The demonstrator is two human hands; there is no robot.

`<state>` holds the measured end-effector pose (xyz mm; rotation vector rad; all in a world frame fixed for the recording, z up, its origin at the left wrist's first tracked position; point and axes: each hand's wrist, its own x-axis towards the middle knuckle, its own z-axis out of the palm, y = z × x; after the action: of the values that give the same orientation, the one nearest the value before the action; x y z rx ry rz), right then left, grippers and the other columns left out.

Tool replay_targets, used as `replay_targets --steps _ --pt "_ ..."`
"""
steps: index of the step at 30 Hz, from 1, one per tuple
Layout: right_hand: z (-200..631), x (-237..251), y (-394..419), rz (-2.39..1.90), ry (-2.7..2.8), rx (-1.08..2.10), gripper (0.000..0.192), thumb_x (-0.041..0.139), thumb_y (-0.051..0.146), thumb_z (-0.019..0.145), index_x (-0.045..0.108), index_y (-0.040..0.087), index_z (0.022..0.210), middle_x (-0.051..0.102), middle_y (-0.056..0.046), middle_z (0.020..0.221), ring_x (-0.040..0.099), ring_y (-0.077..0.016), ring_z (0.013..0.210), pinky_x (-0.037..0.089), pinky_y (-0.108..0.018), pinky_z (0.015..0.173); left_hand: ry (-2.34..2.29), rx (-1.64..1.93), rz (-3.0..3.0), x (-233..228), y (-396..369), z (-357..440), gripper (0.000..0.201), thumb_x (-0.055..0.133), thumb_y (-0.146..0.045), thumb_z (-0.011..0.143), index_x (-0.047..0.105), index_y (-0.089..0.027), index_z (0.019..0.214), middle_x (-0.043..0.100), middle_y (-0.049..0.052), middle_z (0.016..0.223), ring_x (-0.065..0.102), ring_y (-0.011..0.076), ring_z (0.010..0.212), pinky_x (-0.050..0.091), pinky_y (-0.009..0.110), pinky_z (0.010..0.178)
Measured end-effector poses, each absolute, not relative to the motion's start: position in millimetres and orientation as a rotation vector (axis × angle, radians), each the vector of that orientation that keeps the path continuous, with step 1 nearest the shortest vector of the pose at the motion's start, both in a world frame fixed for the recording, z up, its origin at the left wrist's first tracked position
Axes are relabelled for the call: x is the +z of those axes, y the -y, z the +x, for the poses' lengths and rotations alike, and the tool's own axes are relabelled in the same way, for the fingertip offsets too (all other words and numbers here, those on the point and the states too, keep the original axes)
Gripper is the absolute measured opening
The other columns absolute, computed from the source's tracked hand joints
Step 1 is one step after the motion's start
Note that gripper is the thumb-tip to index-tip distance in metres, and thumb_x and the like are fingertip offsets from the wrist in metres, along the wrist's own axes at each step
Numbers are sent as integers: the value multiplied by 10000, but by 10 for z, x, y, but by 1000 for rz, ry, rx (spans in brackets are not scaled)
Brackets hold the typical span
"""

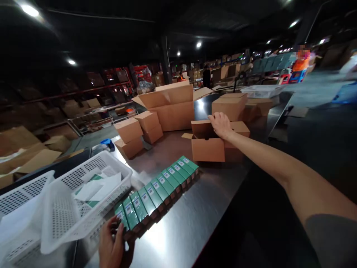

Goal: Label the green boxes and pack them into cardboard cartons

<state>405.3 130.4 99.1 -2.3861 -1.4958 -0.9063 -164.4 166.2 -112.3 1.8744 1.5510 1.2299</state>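
A long row of several small green boxes lies on the shiny metal table. My left hand grips the near end of that row, fingers curled around the closest green box. My right hand is stretched far out and rests on the flap of an open cardboard box at the middle of the table; its fingers lie on the cardboard edge. The inside of that box is hidden.
White perforated plastic baskets with papers stand at my left. Small closed cartons and a large open carton sit further back, more cartons to the right. A person in dark clothes and another in orange stand far off.
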Motion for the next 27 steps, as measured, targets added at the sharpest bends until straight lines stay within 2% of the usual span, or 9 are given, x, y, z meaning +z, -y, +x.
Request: replay_targets --steps 3,9,12,15,17,19,22,24,27 --pt "3973 974 -1452 -2376 1473 -941 405 283 121 991 539 112 1305 523 -210 1279 449 -339 1122 351 -440 900 -1517 1269 1843 -1132 -1655 -1641 533 544 -653 778 595 -192 1041 618 84 1016 629 278 832 543 465 746" --pt "3870 944 -1388 -2337 1769 -919 407 235 104 998 611 127 1153 599 -172 1072 518 -288 978 343 -355 764 -1472 1294 1863 -1081 -1635 -1587 511 534 -616 811 599 -172 1054 629 102 996 620 268 811 531 447 727" --pt "3847 927 -1315 -2325 1903 -885 402 257 116 997 596 134 1213 606 -174 1094 541 -280 978 364 -352 781 -1481 1262 1895 -1059 -1628 -1587 548 547 -631 775 602 -155 1041 624 108 965 616 273 786 530 449 706" --pt "3866 917 -1319 -2325 2001 -813 422 309 132 987 524 113 1349 595 -201 1200 535 -305 1100 384 -397 916 -1525 1225 1904 -1060 -1612 -1601 564 527 -631 784 598 -152 1072 610 103 977 613 257 758 526 437 697" --pt "3904 886 -1361 -2326 2046 -748 525 472 222 954 416 96 1461 517 -227 1369 444 -356 1274 330 -457 1051 -1537 1203 1906 -1065 -1597 -1607 559 511 -628 799 592 -157 1089 603 98 991 615 249 751 527 429 693" --pt "3955 819 -1416 -2375 2049 -619 848 672 330 842 272 85 1548 329 -248 1550 254 -434 1424 234 -542 1137 -1536 1195 1907 -1068 -1586 -1609 561 509 -631 800 588 -161 1095 603 99 1006 619 252 764 531 431 699" --pt "4033 673 -1500 -2491 2003 -356 1030 742 380 778 166 112 1589 123 -242 1637 56 -488 1482 143 -662 1139 -1521 1208 1911 -1072 -1586 -1605 560 519 -631 790 590 -166 1094 609 102 1014 619 262 780 535 443 713" --pt "4075 594 -1552 -2533 1960 -231 943 714 387 825 208 147 1584 163 -232 1632 116 -470 1484 188 -689 1121 -1514 1236 1903 -1075 -1592 -1600 546 532 -630 782 596 -175 1076 616 99 993 614 265 766 536 450 703" --pt "4109 562 -1618 -2525 1908 -154 693 691 410 890 419 183 1485 379 -181 1548 399 -380 1390 388 -618 1076 -1502 1256 1892 -1081 -1595 -1593 530 543 -623 789 596 -180 1076 625 102 1010 610 261 758 536 452 700"
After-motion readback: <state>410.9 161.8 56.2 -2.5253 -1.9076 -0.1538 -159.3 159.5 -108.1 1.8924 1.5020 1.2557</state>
